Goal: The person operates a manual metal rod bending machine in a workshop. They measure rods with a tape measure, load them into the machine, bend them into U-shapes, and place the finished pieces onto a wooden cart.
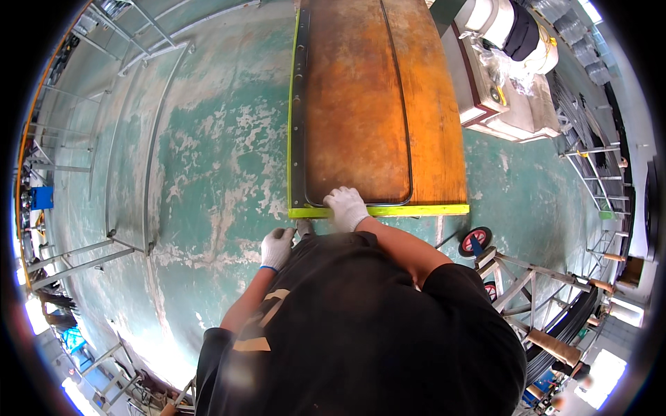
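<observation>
A thin black rod (401, 90), bent into a long rounded loop, lies on the worn orange-brown wooden tabletop (437, 139). My right hand (347, 208), in a white glove, is at the near end of the table with its fingers curled over the loop's near left part. The hand is slightly blurred, and its palm side is hidden. Off the table's near left corner hangs my left hand (277, 248), also in a white glove with a blue cuff edge. Its fingers are curled closed; whatever may be inside them is hidden.
Yellow-green edging (444, 209) borders the table, with a dark bolted strip (298, 132) along its left side. Metal frames (149, 159) stand left. To the right are wrapped rolls on pale boxes (513, 114), a red-hubbed wheel (475, 243) and a rack (531, 284) holding black lengths.
</observation>
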Available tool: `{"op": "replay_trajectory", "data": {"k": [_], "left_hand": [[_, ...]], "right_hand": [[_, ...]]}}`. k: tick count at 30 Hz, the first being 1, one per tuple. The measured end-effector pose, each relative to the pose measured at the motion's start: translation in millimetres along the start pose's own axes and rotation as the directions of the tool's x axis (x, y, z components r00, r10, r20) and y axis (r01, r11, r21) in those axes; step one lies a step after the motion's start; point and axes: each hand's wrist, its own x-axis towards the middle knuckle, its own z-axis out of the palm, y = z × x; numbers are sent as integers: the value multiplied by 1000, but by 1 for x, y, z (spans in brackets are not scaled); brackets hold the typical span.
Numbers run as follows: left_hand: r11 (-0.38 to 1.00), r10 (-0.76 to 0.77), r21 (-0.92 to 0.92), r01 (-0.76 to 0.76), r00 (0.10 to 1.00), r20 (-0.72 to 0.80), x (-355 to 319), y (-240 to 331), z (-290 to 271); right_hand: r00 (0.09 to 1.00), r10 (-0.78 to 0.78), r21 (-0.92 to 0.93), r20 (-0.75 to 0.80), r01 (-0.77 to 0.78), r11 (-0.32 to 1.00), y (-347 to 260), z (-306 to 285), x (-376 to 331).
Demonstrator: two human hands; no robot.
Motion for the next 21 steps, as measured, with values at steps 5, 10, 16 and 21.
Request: {"op": "replay_trajectory", "data": {"k": [5,10,16,21], "left_hand": [[999,-26,33,26,1000,-3,-11,19,-3],[1000,7,28,-6,1000,-10,-11,17,-5],[1000,-1,-13,1,1000,5,-6,18,-10],[999,-23,-22,23,1000,-5,-7,19,-13]], "right_hand": [[995,-48,-41,-86,44,998,0,19,3],[997,-56,-47,-53,53,997,-3,15,3],[990,-63,17,-126,65,998,1,23,5],[994,-35,-4,-102,34,999,-4,19,4]]}}
